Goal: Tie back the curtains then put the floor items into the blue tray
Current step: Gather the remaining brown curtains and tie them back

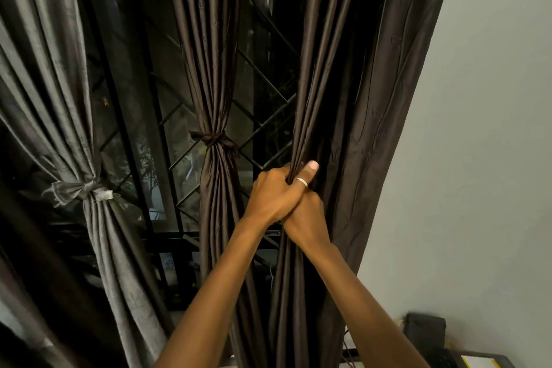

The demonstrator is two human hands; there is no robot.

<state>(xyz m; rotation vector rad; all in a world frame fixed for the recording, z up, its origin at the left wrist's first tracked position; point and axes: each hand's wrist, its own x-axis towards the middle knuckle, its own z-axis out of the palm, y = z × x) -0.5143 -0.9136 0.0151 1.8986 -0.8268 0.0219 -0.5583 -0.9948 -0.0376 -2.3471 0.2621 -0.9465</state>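
Grip: L hand [270, 193] & R hand [304, 215] both clench bunched folds of R curtain [343, 98], beside wall [478, 158]. Tied already: grey curtain [89, 233], mid curtain [215, 188]. R curtain no tie yet, so approx 2 of 3 done. Floor items, blue tray not in view; likely pending.

A home room: tied curtains [215, 140] over a grilled window [263, 104].

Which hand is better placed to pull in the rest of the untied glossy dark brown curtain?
Right, probably: the right hand sits nearest the loose folds of the untied glossy dark brown curtain; the left hand grips the gathered bunch.
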